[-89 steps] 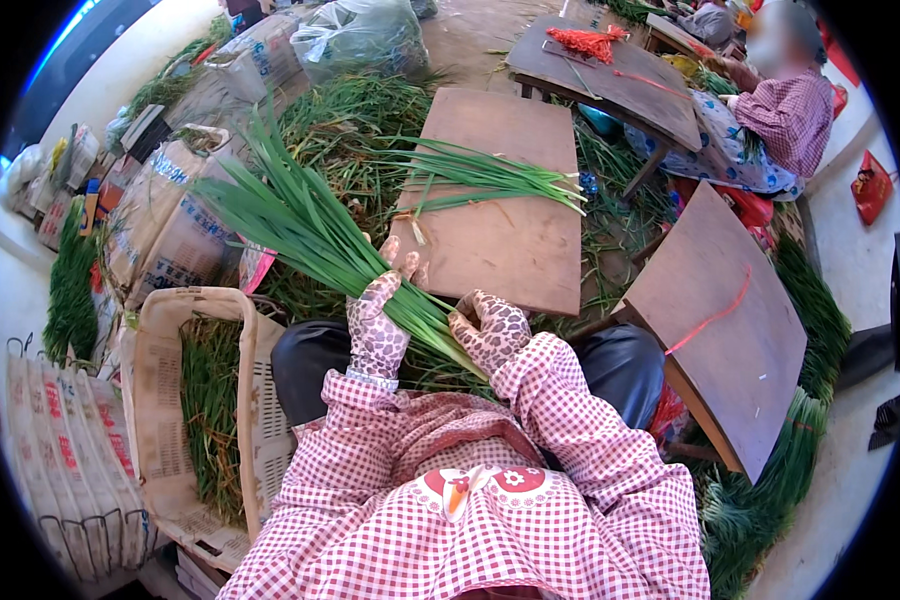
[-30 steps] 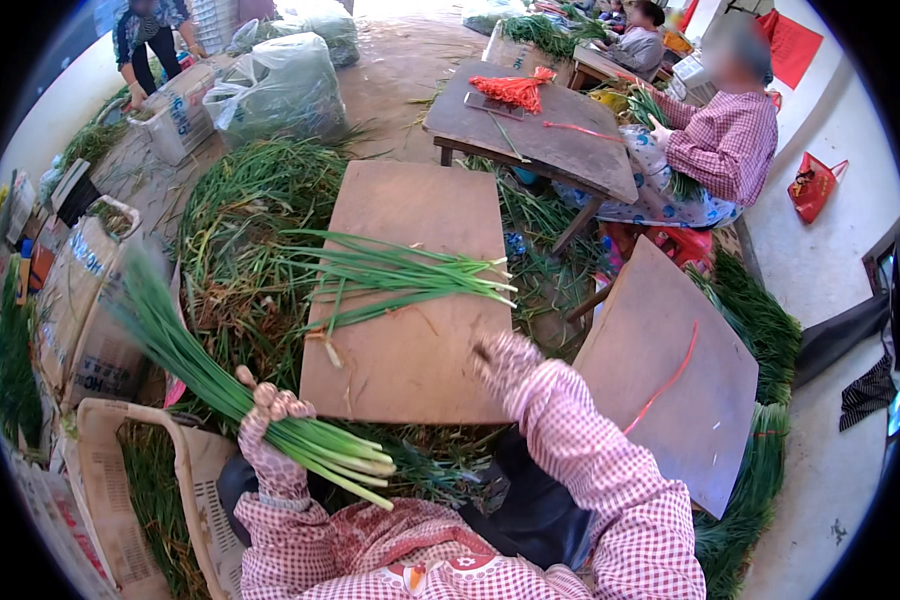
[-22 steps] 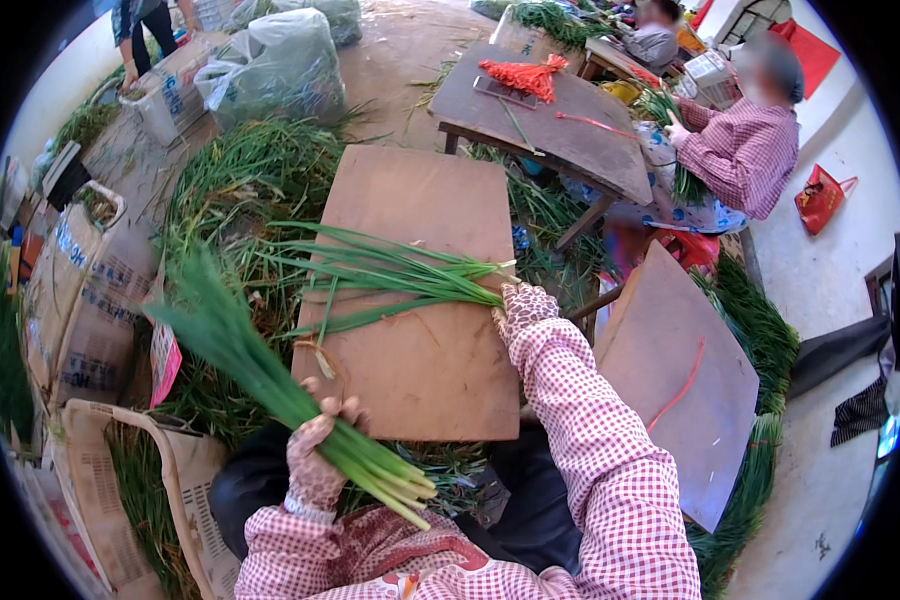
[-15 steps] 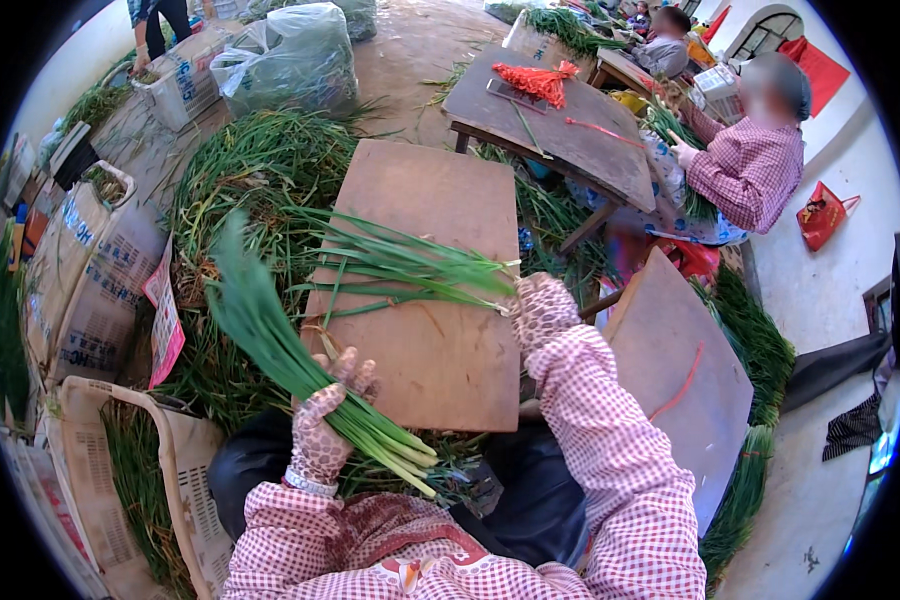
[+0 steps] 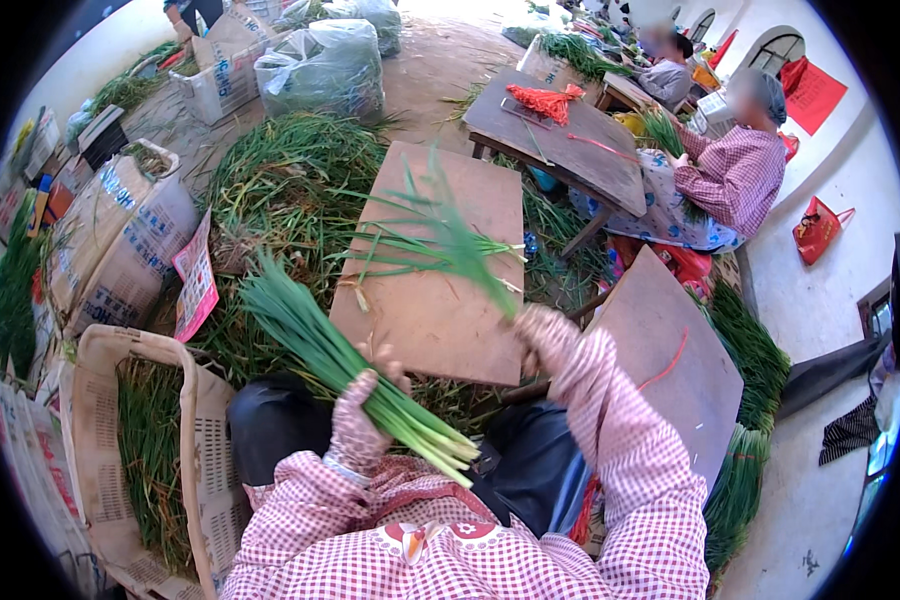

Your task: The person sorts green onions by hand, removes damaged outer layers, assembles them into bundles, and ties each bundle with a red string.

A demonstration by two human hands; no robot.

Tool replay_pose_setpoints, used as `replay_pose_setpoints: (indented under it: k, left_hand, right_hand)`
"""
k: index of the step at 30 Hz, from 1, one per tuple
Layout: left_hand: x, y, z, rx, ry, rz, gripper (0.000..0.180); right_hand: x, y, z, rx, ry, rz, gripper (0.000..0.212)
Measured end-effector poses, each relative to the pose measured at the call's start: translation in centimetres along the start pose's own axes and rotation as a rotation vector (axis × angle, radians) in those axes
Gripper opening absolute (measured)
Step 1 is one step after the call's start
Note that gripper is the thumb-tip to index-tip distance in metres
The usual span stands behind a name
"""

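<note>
My left hand (image 5: 358,428), in a spotted glove, is closed around a thick bunch of chives (image 5: 315,345). Its dark green leaves point up and left, and the pale stem ends point toward my lap. At the right edge of the wooden board (image 5: 440,345), my gloved right hand (image 5: 545,338) grips the stem ends of a few chive stalks (image 5: 468,265). Both that hand and those stalks are smeared by motion. Underneath them, several loose stalks (image 5: 395,248) lie across the middle of the board, their pale ends to the right.
A large chive heap (image 5: 285,190) lies beyond the board. On my left stands a plastic crate (image 5: 210,450) holding greens. A second board (image 5: 660,350) with a red band is at right. A co-worker (image 5: 735,165) sits near a table (image 5: 570,150) bearing red ties.
My right hand has lifted some stalks off the board, leaving fewer there. The bunch in my left hand has shifted slightly right in view. The whole view has turned a little.
</note>
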State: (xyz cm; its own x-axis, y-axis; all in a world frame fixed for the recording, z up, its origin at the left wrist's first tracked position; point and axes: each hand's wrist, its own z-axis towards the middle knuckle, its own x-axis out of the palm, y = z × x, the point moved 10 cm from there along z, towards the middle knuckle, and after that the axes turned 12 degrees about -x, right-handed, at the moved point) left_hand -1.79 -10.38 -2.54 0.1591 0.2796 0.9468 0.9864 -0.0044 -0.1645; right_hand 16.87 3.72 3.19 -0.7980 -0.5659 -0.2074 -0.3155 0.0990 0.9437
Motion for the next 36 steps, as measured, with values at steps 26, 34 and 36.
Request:
replay_pose_setpoints:
  k: [26,34,36]
  left_hand:
    - [0.6,-4.6,3.7,0.024,0.060,0.162,0.054]
    - [1.0,-3.8,4.0,0.030,0.060,0.228,0.057]
    - [1.1,-3.8,4.1,0.021,0.075,0.256,0.057]
  right_hand:
    - [5.3,-6.0,9.9,-0.287,0.450,-1.056,0.043]
    - [-6.5,-4.8,17.6,0.089,0.092,-1.318,0.055]
    - [-5.6,-6.8,17.9,0.276,0.217,-1.271,0.048]
